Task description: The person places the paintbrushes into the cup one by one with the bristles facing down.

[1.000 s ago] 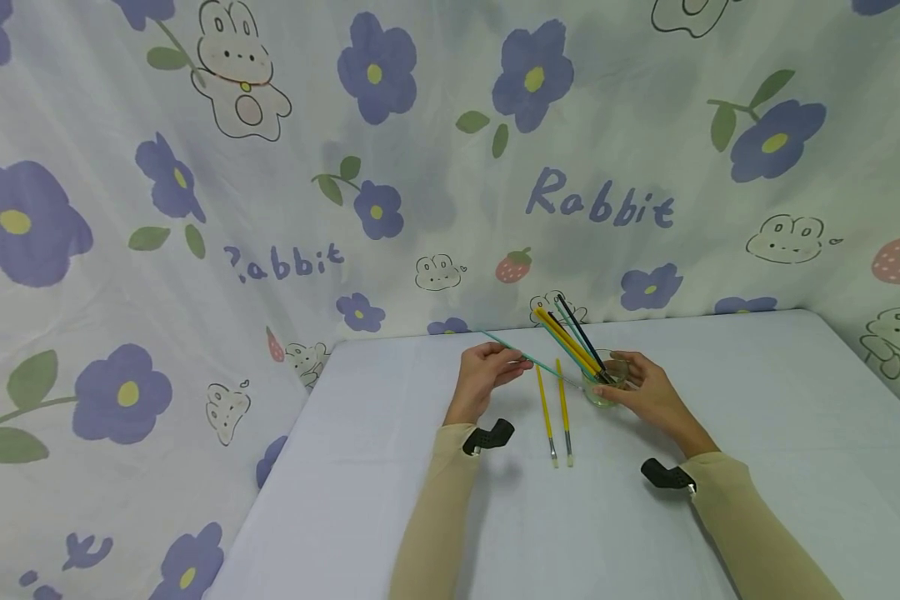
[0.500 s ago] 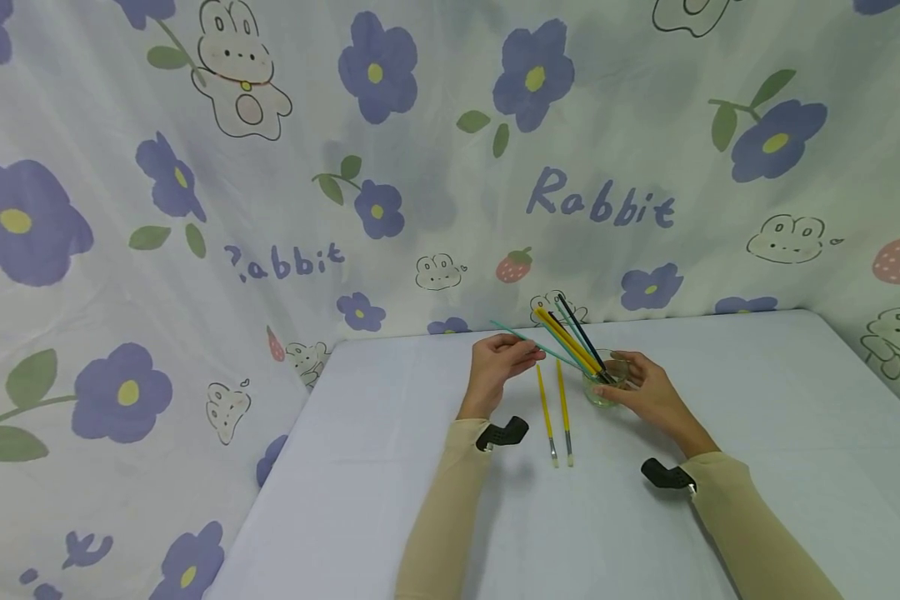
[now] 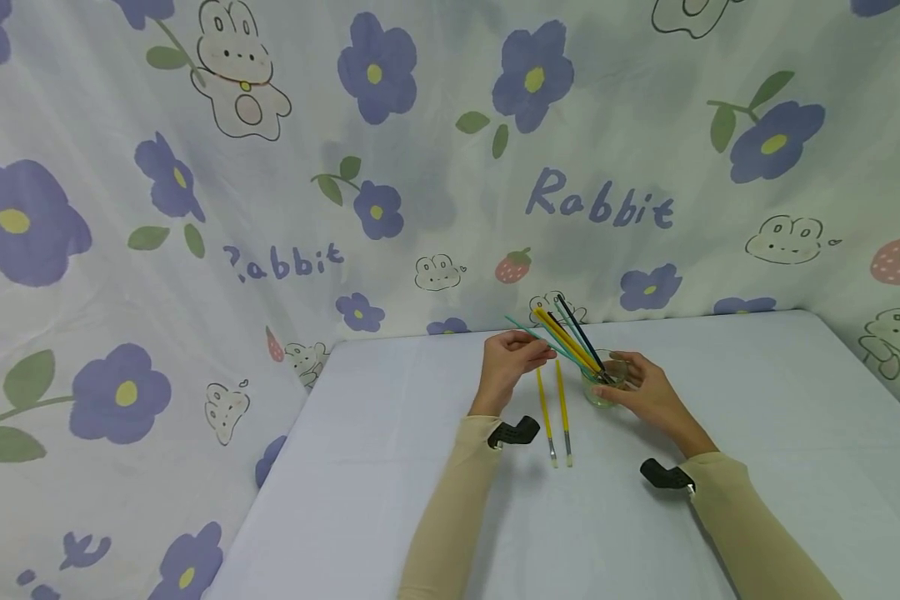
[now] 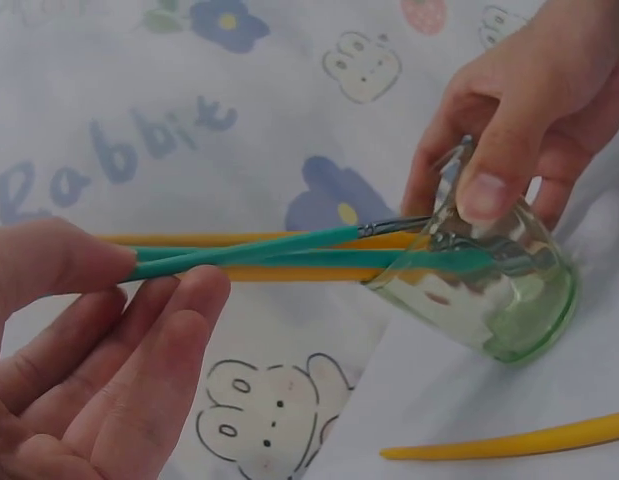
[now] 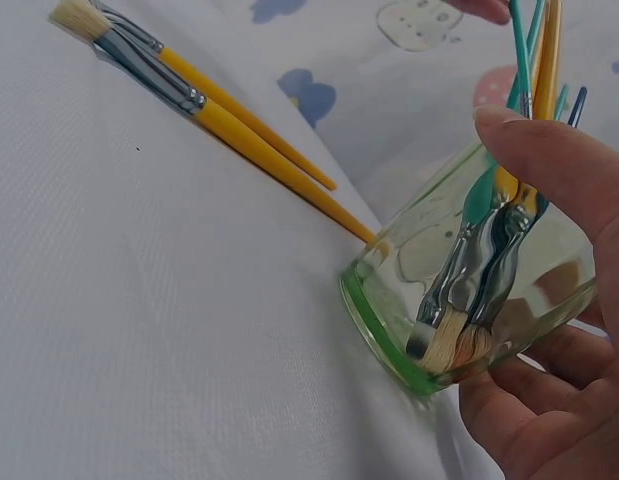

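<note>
My left hand [image 3: 534,353] pinches a thin teal paintbrush [image 3: 528,333] between thumb and fingers [image 4: 159,340]. The teal paintbrush [image 4: 239,250] reaches with its metal end to the mouth of a small green-tinted glass [image 4: 489,300]. My right hand [image 3: 630,383] grips this glass [image 3: 602,392] by its rim and side and tips it toward the left hand. Several brushes [image 5: 479,270], yellow, teal and dark, stand bristles-down in the glass [image 5: 389,310]. Two yellow brushes [image 3: 555,417] lie side by side on the table between my hands.
The table [image 3: 390,500] has a pale lilac cloth. A flower-and-rabbit curtain [image 3: 345,167] hangs close behind it and on the left. The two loose yellow brushes [image 5: 219,110] lie just left of the glass, bristles toward me.
My left hand has moved right and a little up with the teal brush, bringing its metal end to the glass mouth. The right hand and glass have stayed put.
</note>
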Demonstrator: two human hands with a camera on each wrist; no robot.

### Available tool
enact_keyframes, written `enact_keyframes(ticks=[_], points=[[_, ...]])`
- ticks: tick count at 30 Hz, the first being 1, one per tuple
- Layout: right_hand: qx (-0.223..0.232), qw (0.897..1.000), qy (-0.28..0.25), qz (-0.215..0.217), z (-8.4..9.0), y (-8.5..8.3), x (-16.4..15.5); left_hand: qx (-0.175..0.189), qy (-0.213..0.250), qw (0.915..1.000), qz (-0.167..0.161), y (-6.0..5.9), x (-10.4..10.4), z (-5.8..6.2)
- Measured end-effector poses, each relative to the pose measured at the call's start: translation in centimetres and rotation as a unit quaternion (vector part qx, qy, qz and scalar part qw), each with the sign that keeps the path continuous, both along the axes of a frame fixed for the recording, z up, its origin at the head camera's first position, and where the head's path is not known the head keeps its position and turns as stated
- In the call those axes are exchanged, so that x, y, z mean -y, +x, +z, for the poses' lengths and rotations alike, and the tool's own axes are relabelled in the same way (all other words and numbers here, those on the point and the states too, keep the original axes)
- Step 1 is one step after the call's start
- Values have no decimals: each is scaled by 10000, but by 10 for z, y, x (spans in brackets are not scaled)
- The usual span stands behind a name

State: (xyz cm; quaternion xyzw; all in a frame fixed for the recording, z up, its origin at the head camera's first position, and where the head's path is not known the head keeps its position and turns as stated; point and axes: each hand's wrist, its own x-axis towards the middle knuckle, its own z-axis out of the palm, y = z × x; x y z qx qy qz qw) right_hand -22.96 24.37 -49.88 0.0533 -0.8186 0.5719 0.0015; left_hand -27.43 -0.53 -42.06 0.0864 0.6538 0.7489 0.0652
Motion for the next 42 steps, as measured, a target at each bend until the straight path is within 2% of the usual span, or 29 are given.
enact_keyframes(ticks=[6,28,42], points=[[24,10000,12,-29,0,0,0,-51,-165,9998,-29,2,-4,-1],[115,9999,38,-34,-1,-1,0,-108,-308,9992,-218,9,-11,-7],[125,9999,44,-40,1,-1,-1,6,-824,9966,-65,6,-2,-11]])
